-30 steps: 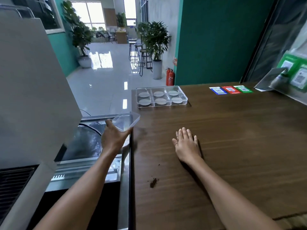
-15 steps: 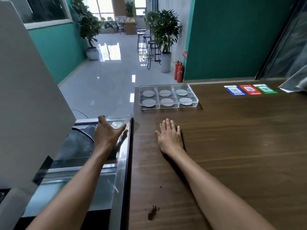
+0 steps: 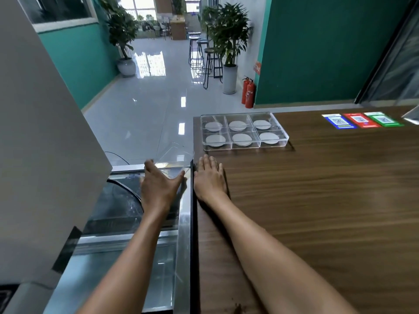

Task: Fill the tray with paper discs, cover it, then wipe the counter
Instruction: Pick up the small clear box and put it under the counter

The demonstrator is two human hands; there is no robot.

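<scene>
A clear plastic tray (image 3: 282, 141) with several compartments sits at the far left corner of the brown wooden counter (image 3: 317, 200). Each compartment holds a white paper disc (image 3: 241, 139). The tray is uncovered. My left hand (image 3: 158, 186) holds a clear plastic lid (image 3: 174, 156), off the counter's left edge, above a steel unit. My right hand (image 3: 209, 177) rests flat on the counter at its left edge, fingers together, holding nothing. The tray lies a hand's length beyond my right hand.
A small dark smudge of crumbs (image 3: 237, 308) lies on the counter near the bottom edge. Blue, red and green code stickers (image 3: 360, 120) are at the counter's far right. A grey machine panel (image 3: 40, 143) stands at left beside the steel unit (image 3: 136, 223).
My right hand slid left along the counter to its left edge. My left hand with the clear lid dropped a little and stays beside the counter. The camera turned right and down.
</scene>
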